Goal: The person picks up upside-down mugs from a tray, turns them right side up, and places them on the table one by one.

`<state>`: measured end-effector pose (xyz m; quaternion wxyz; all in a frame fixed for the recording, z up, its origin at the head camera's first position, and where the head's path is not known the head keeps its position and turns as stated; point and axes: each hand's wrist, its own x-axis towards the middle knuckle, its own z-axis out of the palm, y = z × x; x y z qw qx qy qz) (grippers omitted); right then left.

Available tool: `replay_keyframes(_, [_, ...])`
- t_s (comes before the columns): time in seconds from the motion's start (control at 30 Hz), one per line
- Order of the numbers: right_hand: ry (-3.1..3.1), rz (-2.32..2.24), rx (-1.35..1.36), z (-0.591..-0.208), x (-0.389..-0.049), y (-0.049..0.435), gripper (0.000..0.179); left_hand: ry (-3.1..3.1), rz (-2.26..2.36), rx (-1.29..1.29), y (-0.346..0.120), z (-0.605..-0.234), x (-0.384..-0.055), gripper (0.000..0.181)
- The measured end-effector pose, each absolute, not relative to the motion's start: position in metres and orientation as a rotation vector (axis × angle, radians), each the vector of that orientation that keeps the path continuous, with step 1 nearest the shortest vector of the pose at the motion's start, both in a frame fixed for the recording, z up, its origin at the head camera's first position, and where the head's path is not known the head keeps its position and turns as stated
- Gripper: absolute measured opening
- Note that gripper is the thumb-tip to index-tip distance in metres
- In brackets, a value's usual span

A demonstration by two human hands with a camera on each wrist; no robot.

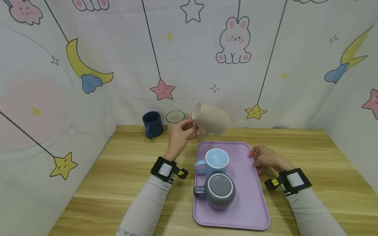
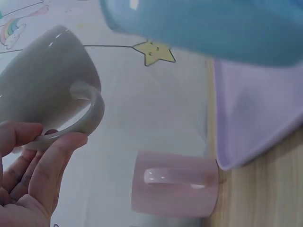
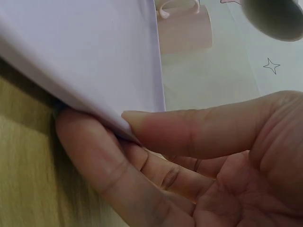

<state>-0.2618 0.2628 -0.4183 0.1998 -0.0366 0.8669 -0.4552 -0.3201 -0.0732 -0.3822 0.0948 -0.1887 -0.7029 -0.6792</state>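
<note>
My left hand [image 1: 180, 136] pinches the handle of an off-white mug [image 1: 213, 118], which is held tilted on its side in the air behind the tray. In the left wrist view, thumb and fingers close on the handle of that mug [image 2: 52, 80]. At its right edge, a lilac tray [image 1: 248, 196] is pinched by my right hand [image 1: 267, 159], thumb on the rim and fingers beneath in the right wrist view. On the tray stand a light blue mug [image 1: 217, 160] and, nearer me, a dark grey mug [image 1: 220, 191] turned upside down, both handles pointing left.
A navy mug [image 1: 153, 124] and a white mug with a dark rim [image 1: 175, 117] stand at the back left of the wooden table [image 1: 124, 164]. Behind the held mug is a pink mug [image 2: 175, 194], partly hidden in the head view. A patterned cloth [image 1: 200, 75] hangs behind.
</note>
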Motion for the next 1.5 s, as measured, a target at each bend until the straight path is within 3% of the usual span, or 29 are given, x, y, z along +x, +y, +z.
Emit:
replay_keyframes(0.43, [2.417, -1.292, -0.120, -0.417, -0.260, 0.264, 0.031, -1.863, -2.235, -0.657, -0.066, -0.355, -0.298, 0.031])
replay_keyframes(1.0, [2.442, -1.287, -0.081, -0.420, -0.259, 0.262, 0.032, -1.687, -2.470, -0.709, -0.030, -0.329, -0.287, 0.026])
replay_keyframes(1.5, [2.437, -1.249, -0.108, -0.415, -0.257, 0.262, 0.034, -1.609, -2.575, -0.762, -0.013, -0.335, -0.281, 0.022])
